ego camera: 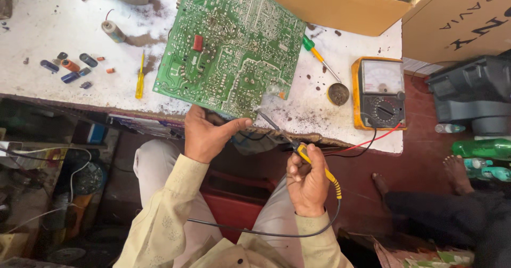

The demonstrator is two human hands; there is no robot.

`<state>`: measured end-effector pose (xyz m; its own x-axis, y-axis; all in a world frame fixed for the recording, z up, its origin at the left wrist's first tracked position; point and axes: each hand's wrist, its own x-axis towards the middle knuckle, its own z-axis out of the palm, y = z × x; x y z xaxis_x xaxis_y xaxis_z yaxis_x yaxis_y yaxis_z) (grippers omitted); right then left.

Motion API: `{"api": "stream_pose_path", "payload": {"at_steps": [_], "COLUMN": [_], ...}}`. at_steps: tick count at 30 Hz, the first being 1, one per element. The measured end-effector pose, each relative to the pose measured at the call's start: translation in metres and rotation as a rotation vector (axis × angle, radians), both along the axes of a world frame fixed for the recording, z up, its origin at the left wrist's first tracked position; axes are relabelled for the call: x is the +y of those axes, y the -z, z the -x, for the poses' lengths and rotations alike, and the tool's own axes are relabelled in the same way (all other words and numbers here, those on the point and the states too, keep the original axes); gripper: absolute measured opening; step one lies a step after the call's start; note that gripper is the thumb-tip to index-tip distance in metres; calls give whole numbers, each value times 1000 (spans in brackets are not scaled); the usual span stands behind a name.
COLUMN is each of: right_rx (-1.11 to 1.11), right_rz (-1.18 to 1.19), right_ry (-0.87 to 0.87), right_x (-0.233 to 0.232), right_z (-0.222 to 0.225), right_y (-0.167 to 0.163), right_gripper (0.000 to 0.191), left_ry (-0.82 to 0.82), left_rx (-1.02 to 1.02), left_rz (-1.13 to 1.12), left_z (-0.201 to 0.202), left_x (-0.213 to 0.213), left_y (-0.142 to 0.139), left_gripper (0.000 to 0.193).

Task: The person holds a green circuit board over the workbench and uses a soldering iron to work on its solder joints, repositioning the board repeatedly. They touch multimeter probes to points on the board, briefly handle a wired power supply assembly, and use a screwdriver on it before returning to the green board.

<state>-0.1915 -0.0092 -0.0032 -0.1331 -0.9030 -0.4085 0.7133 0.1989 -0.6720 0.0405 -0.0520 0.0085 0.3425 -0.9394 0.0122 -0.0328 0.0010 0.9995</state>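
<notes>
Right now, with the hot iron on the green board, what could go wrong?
1. The left hand grips the green circuit board close to the soldering iron tip; a slip could burn the fingers.
2. The board is tilted, held at its lower edge only, so it may shift.
3. The iron's cord crosses the lap and could snag.

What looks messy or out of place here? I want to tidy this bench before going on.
Dark crumbs and brown stains litter the white table around the green circuit board, which overhangs the edge in the left hand. Loose small parts lie scattered at left.
</notes>
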Motion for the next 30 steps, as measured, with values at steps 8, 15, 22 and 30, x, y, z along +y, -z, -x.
{"api": "stream_pose_path", "payload": {"at_steps": [8,15,22,30], "right_rx": [-43,-252,73,105], "right_rz": [-6,-55,77,222], "right_ry": [-21,-81,12,99], "right_x": [0,1,11,30], "right_z": [1,4,-7,24], "right_y": [3,19,11,23], "right_gripper": [22,20,20,17], "left_ry": [6,6,10,26], "left_rx": [25,14,52,86], "left_rz": [-1,-7,-32,-27], "left_z": [0,1,5,12], "left_x": [-1,-1,-1,7], "left_y": [-2,-4,-8,-16], "left_gripper": [56,53,48,50]}}
